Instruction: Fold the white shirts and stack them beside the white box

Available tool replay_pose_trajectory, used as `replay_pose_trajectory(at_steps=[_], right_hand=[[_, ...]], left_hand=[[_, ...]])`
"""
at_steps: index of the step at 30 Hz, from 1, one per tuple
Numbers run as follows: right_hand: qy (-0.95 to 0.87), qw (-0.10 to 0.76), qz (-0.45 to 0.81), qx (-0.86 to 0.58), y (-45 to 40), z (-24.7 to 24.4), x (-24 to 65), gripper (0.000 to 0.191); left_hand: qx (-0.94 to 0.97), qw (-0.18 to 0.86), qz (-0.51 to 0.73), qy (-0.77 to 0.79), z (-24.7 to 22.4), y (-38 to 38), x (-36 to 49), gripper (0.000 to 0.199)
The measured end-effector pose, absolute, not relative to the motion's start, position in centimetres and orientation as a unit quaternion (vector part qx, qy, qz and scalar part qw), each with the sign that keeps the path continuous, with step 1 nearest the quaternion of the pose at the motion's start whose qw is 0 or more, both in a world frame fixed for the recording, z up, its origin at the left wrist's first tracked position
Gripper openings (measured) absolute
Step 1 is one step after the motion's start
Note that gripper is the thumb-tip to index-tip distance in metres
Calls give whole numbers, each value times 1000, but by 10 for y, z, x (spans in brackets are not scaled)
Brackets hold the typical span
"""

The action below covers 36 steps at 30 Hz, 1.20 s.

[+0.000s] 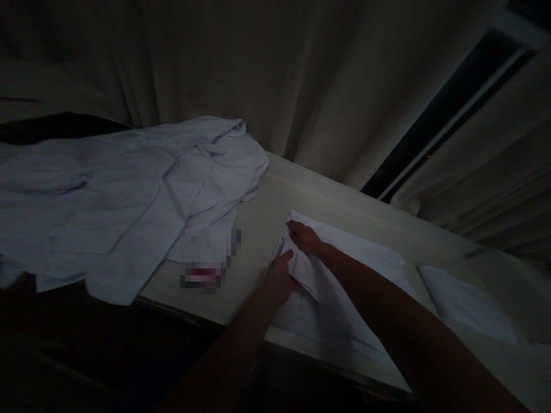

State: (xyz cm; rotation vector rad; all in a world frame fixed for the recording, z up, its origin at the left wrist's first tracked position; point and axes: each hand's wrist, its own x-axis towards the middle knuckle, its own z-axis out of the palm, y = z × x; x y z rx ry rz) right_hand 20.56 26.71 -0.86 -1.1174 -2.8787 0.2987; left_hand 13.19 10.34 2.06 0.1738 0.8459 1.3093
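A partly folded white garment (361, 246) lies on the pale table, with a turned-over flap (307, 272) near its left end. My left hand (282, 280) grips the flap's left edge, thumb on top and the other fingers mostly hidden. Just beyond it, my right hand (305, 237) rests on the garment's far left corner, fingers stretched out towards the left. The right forearm crosses over the garment and covers part of it. Dim light makes the garment's exact kind hard to tell.
Several loose white shirts (142, 189) are heaped at the left, hanging over the table's (253, 229) front edge. A pixelated patch covers something beside them. At the right lies a folded white cloth (469, 301). Beige curtains (241, 63) stand behind, with a dark gap (456, 109) between them.
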Motion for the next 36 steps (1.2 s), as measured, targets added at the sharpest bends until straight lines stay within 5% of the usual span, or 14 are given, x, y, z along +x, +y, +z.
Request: replay_pose_trajectory(at_steps=[10, 13, 17, 23, 30, 36], right_hand=[[-925, 41, 76, -371, 251, -11, 207, 51], [-924, 69, 60, -372, 245, -16, 208, 51], [-920, 95, 39, -377, 239, -22, 210, 51], [-920, 85, 48, -379, 238, -17, 208, 52], [-898, 168, 42, -404, 208, 18, 217, 56], [-926, 74, 48, -367, 142, -8, 238, 61]], left_hand=[[10, 779, 579, 241, 21, 94, 142, 51], [37, 768, 542, 338, 18, 85, 138, 59], [211, 628, 428, 615, 18, 62, 112, 56], [481, 172, 298, 806, 20, 54, 77, 44], [543, 155, 201, 800, 8, 81, 87, 37], [548, 130, 182, 806, 5, 81, 85, 29]])
